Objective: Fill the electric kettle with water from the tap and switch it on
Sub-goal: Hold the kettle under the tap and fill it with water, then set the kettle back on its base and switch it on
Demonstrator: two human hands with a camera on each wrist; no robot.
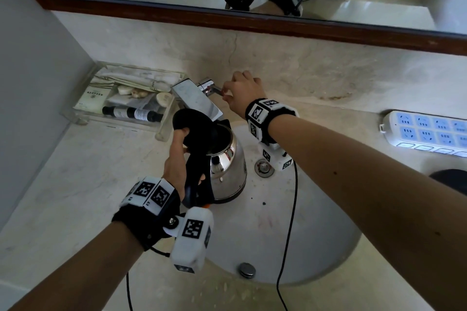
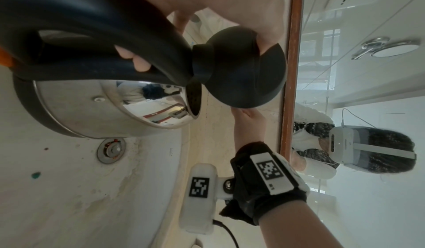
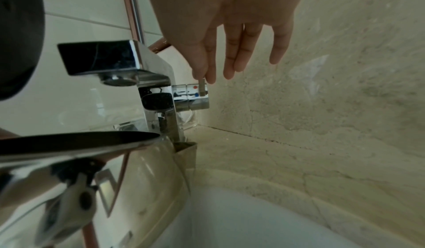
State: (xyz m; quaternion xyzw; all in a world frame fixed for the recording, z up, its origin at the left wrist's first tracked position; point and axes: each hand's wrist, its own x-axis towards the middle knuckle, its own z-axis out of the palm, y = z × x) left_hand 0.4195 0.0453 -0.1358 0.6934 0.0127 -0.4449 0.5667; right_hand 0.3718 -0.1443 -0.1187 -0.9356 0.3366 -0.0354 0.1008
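My left hand [image 1: 177, 159] grips the polished steel kettle [image 1: 227, 171] by its black handle, open mouth beneath the chrome tap spout [image 1: 197, 101]; right of it, my right hand [image 1: 242, 93] pinches the thin side lever [image 3: 202, 86].

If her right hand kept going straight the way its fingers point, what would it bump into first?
The right hand already pinches the thin tap lever between thumb and forefinger. Going straight on, the fingers would probably meet the chrome knob just beyond it, then likely the counter, though depth is unclear.
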